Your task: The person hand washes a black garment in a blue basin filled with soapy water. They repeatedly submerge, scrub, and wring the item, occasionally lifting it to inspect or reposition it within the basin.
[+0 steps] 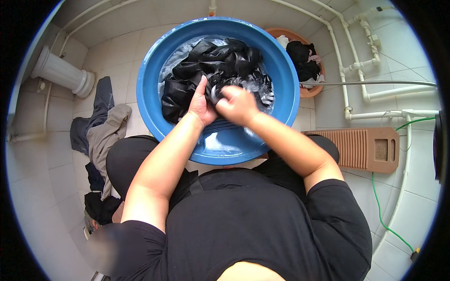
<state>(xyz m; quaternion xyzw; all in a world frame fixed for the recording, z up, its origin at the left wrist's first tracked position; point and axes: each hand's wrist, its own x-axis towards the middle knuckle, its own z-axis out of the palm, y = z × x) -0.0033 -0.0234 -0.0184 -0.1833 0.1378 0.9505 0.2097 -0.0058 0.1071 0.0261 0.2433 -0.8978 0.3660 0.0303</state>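
Well left of the grip, a pile of grey and dark clothes (pixel 101 126) lies on the tiled floor (pixel 56 178), apart from the water. The left hand (pixel 201 104) presses flat, fingers together, on the wet black garment (pixel 211 70) in the blue basin (pixel 281 70), likely bracing it. Touching it, the right hand (pixel 237 104) is fisted around a bunch of the same cloth. Beyond the grip sits a brown tub (pixel 313 90) of clothes; right of it lies a ridged washboard (pixel 361 149).
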